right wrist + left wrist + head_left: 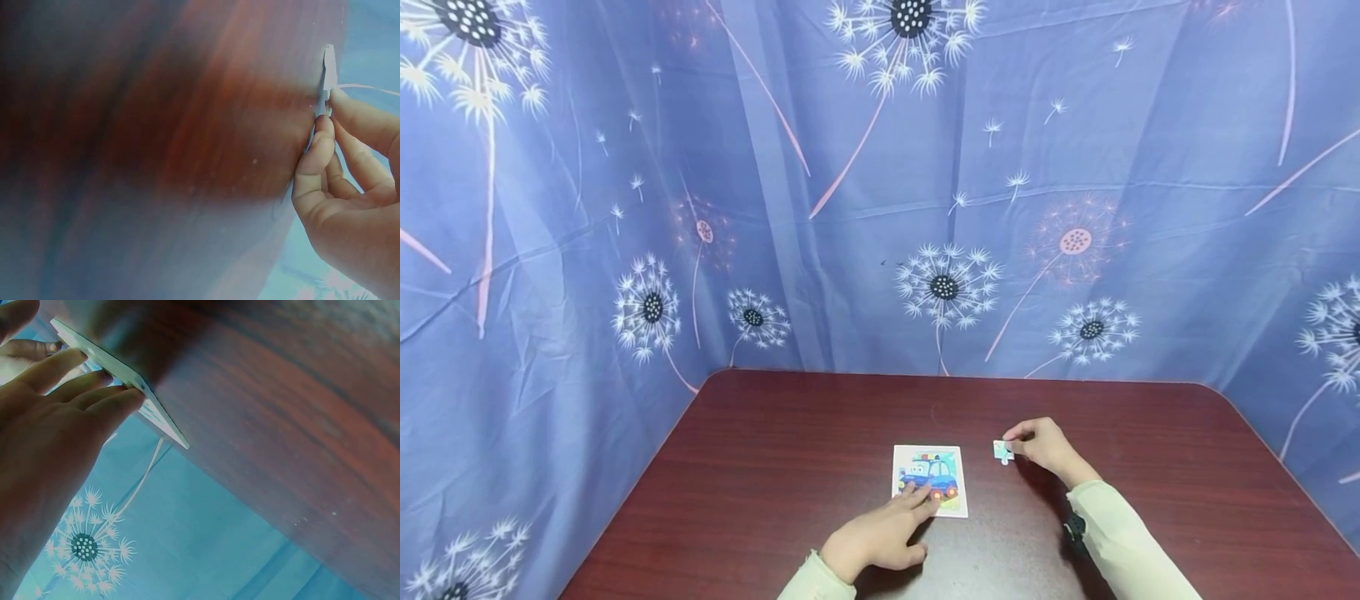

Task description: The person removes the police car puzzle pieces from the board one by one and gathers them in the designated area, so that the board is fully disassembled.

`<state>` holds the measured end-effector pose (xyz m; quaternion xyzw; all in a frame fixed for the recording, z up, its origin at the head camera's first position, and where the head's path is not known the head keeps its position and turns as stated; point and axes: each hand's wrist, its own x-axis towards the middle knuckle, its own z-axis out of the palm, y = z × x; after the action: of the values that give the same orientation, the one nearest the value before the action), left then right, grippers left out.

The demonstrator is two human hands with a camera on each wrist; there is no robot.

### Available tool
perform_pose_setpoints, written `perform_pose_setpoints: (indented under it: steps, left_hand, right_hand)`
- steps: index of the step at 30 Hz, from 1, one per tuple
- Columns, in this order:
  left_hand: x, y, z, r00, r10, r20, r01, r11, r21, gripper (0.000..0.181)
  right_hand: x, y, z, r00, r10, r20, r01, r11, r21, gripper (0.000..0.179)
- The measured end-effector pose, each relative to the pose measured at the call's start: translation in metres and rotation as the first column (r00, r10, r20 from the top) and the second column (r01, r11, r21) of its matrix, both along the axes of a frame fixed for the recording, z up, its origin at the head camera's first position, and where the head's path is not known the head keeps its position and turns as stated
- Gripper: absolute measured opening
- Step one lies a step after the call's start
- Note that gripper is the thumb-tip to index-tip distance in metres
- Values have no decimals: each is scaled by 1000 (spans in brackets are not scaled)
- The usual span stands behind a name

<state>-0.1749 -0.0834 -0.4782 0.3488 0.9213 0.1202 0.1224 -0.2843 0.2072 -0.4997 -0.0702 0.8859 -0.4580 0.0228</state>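
A square jigsaw puzzle (946, 467) with a white border and a picture of a blue cartoon car lies flat on the table. My left hand (886, 530) rests its extended fingers on the lower left part of the picture, covering some of it. In the left wrist view, the fingertips touch the face of the thin puzzle board (164, 419). To the right of the board, my right hand (1048, 448) pinches a small white and light blue puzzle piece (1001, 451) between thumb and fingers. The right wrist view shows that piece (330, 67) edge-on, close over the table.
The dark red wood-grain table (790, 450) has rounded far corners. Behind it and along the sides hangs a blue curtain (850, 275) printed with dandelions. A dark round object (1074, 526) sits at the right sleeve's cuff.
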Motion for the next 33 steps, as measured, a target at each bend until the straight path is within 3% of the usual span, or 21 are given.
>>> perform_pose_setpoints:
  steps: [10,15,22,26,33]
  left_hand:
    - [1,1,2,1000,10,0,-10,1000,-13,65]
    - [1,1,3,1000,7,4,-7,1000,-13,64]
    - [-3,0,2,1000,1,1,-1,1000,-8,64]
    - [-4,0,1,1000,-3,18,3,1000,0,65]
    - [-3,-1,0,1000,-7,19,7,1000,-3,66]
  right_hand:
    - [1,4,4,1000,-10,7,10,1000,-22,12]
    - [1,-5,11,996,60,-68,-65,995,-74,19]
    - [-5,-34,17,982,167,-86,-174,982,-80,23]
    - [-4,-51,19,959,256,-125,-263,963,-52,22]
    - [-2,-79,17,898,413,-153,-423,905,-43,20]
